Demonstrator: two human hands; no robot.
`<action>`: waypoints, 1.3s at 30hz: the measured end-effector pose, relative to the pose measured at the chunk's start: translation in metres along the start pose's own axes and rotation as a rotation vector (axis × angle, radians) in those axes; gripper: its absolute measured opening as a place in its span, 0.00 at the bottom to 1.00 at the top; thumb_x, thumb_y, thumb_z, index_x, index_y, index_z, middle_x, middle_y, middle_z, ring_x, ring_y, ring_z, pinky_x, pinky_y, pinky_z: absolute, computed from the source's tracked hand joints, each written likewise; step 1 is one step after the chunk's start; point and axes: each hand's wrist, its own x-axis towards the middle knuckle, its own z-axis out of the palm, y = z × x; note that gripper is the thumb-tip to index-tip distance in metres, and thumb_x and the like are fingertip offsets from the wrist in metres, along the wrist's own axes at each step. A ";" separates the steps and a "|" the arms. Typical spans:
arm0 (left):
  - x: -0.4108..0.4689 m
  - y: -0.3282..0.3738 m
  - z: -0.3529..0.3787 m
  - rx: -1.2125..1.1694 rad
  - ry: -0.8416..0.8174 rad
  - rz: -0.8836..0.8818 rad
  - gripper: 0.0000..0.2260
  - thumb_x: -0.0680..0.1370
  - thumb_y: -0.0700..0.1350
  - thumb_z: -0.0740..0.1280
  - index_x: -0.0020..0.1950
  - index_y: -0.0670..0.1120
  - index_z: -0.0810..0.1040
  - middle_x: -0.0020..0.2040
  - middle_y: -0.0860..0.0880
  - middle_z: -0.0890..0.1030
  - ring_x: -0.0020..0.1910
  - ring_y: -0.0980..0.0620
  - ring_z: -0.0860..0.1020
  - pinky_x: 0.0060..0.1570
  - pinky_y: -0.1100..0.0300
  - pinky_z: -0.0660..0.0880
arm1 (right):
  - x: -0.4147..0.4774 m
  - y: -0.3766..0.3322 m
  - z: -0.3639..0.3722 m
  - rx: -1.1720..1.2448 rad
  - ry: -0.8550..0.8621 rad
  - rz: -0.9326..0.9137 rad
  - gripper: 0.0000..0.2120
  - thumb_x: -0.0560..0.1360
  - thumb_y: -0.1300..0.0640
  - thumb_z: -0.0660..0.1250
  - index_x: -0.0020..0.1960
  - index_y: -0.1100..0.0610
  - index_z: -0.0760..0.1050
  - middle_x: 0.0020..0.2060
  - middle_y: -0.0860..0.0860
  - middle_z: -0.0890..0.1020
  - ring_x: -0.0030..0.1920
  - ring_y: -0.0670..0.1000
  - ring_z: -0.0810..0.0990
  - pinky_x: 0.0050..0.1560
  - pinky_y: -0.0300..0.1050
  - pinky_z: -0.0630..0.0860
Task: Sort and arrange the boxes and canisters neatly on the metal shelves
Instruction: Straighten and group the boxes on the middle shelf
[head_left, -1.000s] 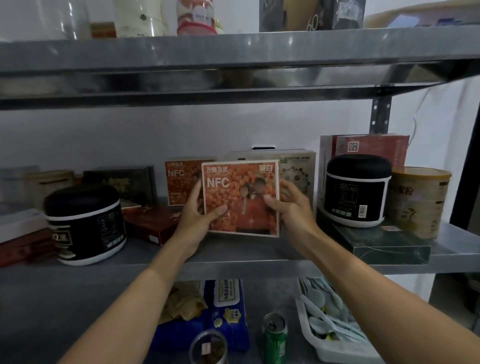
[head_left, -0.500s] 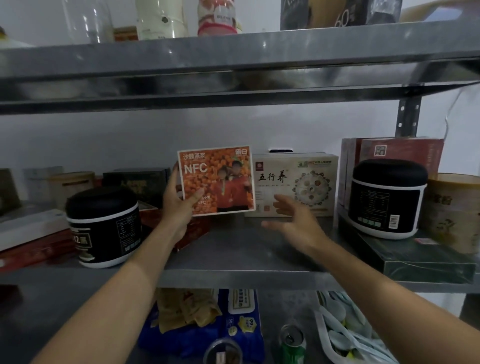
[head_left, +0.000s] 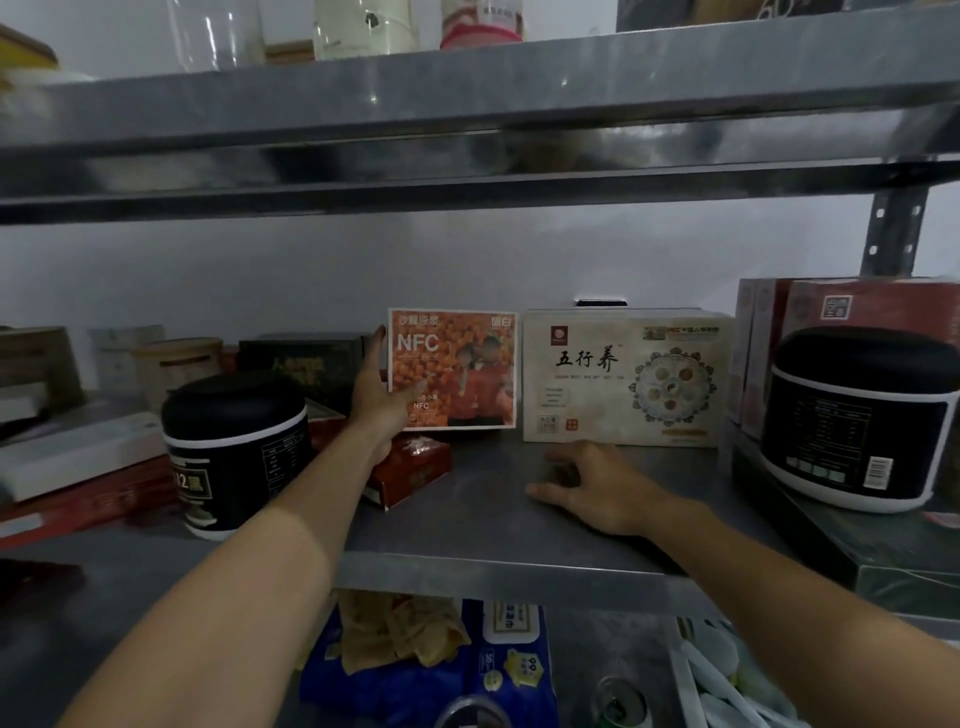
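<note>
An orange NFC box (head_left: 457, 364) stands upright at the back of the middle metal shelf (head_left: 467, 566). My left hand (head_left: 379, 402) holds its left edge, thumb on the front and fingers behind. Right beside it stands a cream box with black characters (head_left: 623, 379). My right hand (head_left: 597, 488) hovers low over the shelf in front of the cream box, fingers loosely curled and holding nothing. One black canister (head_left: 236, 452) sits at the left, another black canister (head_left: 857, 415) at the right.
A red flat box (head_left: 415, 467) lies below the NFC box. Flat boxes are stacked at the far left (head_left: 78, 467), red boxes (head_left: 857, 306) stand behind the right canister. A dark green box (head_left: 301, 361) and a tan canister (head_left: 176, 364) stand at the back. Bags and a can lie on the lower shelf.
The NFC box went from both hands at the shelf front to the back, beside the cream box. My right hand let go and dropped toward the shelf.
</note>
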 end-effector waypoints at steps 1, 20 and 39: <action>0.004 -0.001 0.000 0.012 0.000 -0.009 0.38 0.75 0.33 0.71 0.78 0.56 0.58 0.65 0.49 0.75 0.61 0.50 0.75 0.57 0.48 0.77 | 0.001 0.001 0.001 -0.021 0.003 -0.019 0.31 0.74 0.35 0.66 0.68 0.55 0.74 0.55 0.49 0.78 0.54 0.48 0.75 0.50 0.40 0.71; 0.046 -0.034 -0.004 0.058 -0.068 -0.169 0.26 0.74 0.31 0.71 0.70 0.45 0.70 0.59 0.45 0.80 0.56 0.46 0.79 0.48 0.52 0.79 | 0.021 -0.002 0.003 -0.113 -0.016 -0.148 0.25 0.75 0.33 0.62 0.50 0.55 0.79 0.44 0.51 0.81 0.45 0.49 0.77 0.52 0.52 0.77; 0.070 -0.042 0.001 0.514 -0.035 -0.055 0.38 0.59 0.43 0.84 0.65 0.45 0.71 0.61 0.46 0.79 0.61 0.46 0.77 0.63 0.48 0.74 | 0.024 0.002 0.006 -0.106 0.018 -0.148 0.24 0.75 0.33 0.62 0.58 0.51 0.79 0.52 0.48 0.80 0.53 0.48 0.76 0.57 0.49 0.75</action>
